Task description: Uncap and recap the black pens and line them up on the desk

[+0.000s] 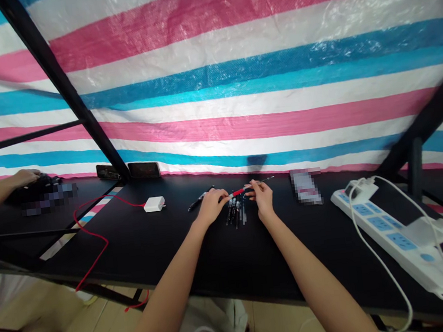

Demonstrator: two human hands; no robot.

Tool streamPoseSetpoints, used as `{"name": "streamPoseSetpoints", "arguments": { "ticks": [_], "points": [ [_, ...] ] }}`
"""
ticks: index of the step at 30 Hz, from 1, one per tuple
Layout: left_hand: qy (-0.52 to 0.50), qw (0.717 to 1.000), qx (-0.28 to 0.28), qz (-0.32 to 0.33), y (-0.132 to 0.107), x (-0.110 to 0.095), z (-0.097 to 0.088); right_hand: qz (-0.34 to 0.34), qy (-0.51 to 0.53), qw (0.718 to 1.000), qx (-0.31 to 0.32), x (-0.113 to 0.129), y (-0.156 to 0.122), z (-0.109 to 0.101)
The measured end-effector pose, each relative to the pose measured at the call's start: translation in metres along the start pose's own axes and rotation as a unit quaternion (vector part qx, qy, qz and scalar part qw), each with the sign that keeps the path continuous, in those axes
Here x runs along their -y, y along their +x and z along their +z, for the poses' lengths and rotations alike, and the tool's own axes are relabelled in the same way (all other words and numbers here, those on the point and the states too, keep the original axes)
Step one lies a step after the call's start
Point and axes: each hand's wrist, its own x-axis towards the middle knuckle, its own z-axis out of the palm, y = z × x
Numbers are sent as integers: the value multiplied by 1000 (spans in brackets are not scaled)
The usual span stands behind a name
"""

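**Two hands, one red pen above the bench**

Both hands meet at mid-bench [223, 251], far from its near edge. Left hand [212, 205] and right hand [262, 194] pinch opposite ends of a red pen [241, 191], lifted just over a cluster of dark pens [236, 210]. Its long axis runs left-right, its thin tip rising slightly rightward. Bare black surface lies toward the white charger [154, 204] and the power strip [397, 234].

Two items [306, 186] [49, 199] on the table are blurred out.
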Motion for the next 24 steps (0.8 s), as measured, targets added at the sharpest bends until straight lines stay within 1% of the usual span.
{"name": "streamPoseSetpoints", "arguments": {
  "ticks": [5, 10, 13, 18, 24],
  "points": [
    [-8, 1000, -2, 3, 0, -1, -1, -11, -22, 1000, 11, -2, 2, -2],
    [-20, 1000, -12, 3, 0, 0, -1, 2, -12, 1000, 23, -1, 3, -2],
    [-24, 1000, -12, -1, 0, 1, 0, 4, -15, 1000, 22, -1, 2, -1],
    [-25, 1000, -15, -4, 0, 0, 0, -14, -41, 999, 22, -2, 2, -1],
    [-32, 999, -9, 0, 0, -1, 0, 4, -24, 1000, 6, -1, 2, -2]
  ]
}}
